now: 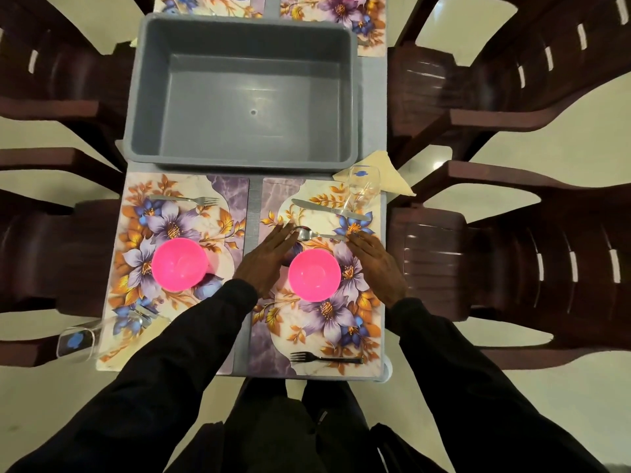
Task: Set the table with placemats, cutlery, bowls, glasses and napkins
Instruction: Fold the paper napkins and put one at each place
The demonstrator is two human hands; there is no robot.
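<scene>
1. Dark brown chairs [512, 80] are crowding both long sides of a narrow grey table [251, 213]. A grey tub [146, 97] is sitting mid-table, showing nothing inside.
2. Two floral placemats are lying side by side just in front of the tub: left placemat [222, 192], right placemat [264, 363]. More floral mats [341, 15] are showing behind the tub.
3. Each near mat is carrying a pink bowl: left bowl [179, 264], right bowl [314, 275].
4. On the right mat, a knife [327, 209] is lying toward the tub and a spoon [309, 233] between knife and bowl. A fork [324, 360] is lying at the mat's edge farthest from the tub.
5. A glass [363, 187] and a cream napkin [392, 175] are sitting at the tub's near right corner.
6. On the left mat, a fork [186, 199] is lying near the tub and a second glass [76, 343] is at the corner farthest from it.
7. The left hand [269, 257] is lying flat, fingers straight, grasping nothing, fingertips just beside the spoon's bowl.
8. The right hand [379, 264] is likewise flat and released, fingertips at the spoon's handle end; cannot tell whether touching.
</scene>
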